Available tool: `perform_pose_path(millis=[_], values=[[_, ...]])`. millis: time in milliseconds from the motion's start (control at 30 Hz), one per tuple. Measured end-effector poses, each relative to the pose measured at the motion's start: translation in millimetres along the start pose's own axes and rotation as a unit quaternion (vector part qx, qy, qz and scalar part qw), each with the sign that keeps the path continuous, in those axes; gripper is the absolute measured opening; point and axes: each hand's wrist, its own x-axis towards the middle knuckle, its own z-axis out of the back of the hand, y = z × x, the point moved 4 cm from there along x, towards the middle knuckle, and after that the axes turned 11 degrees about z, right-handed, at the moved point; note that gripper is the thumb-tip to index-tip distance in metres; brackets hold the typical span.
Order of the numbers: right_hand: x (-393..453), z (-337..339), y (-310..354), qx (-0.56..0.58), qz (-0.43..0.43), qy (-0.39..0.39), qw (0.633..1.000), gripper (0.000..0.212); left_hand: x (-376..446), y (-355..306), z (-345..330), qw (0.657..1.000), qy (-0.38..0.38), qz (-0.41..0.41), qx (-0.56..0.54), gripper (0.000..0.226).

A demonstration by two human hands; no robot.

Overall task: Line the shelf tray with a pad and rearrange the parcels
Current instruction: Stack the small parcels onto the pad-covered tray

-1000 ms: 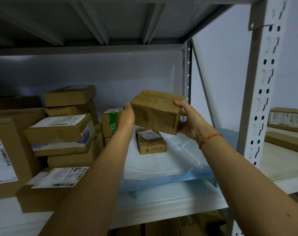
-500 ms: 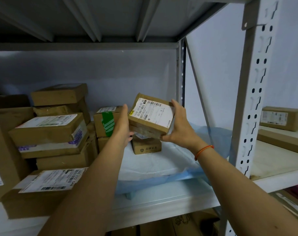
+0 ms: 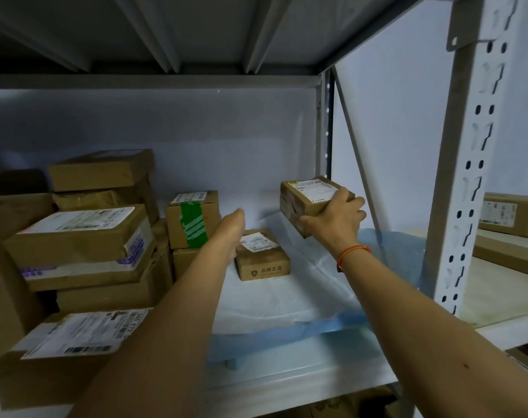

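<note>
A white and blue pad [image 3: 286, 300] covers the right half of the shelf tray [image 3: 302, 384]. My right hand [image 3: 335, 220] grips a labelled brown parcel [image 3: 305, 197] low over the pad's far right corner, label up. A small brown parcel [image 3: 261, 256] rests on the pad near its back. My left hand [image 3: 231, 229] reaches just left of that small parcel, beside a parcel with green tape [image 3: 193, 218]; its fingers are hidden behind the hand, and no parcel is seen in it.
Stacked brown parcels [image 3: 81, 236] fill the shelf's left half, and one labelled parcel [image 3: 60, 351] lies at the front left. A perforated steel upright [image 3: 470, 176] stands to the right. More parcels [image 3: 510, 214] sit on the neighbouring shelf. The upper shelf is close overhead.
Both hands held the brown parcel and turned its label up. Now only my right hand holds it, moved right and back, while my left hand has let go and reached toward the green-taped parcel.
</note>
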Motion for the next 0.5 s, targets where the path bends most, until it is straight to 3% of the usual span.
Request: perform_pose_path(millis=[167,400,500], values=[[12.6,-38.0,-1.9,-0.011,-0.017,0.054,0.998,0.099,21.8,-9.6,-12.2,0.991,0.001,-0.021,0.131,0.045],[11.7,-78.0,-12.4,-0.05,-0.05,0.063,0.996,0.097,41.3,-13.6,-23.2,0.976,-0.004,-0.023,0.217,0.035],[8.5,-87.4,-24.1,-0.096,-0.058,0.106,0.988,0.095,50.4,-9.5,-24.4,0.976,-0.009,-0.012,0.217,0.024]])
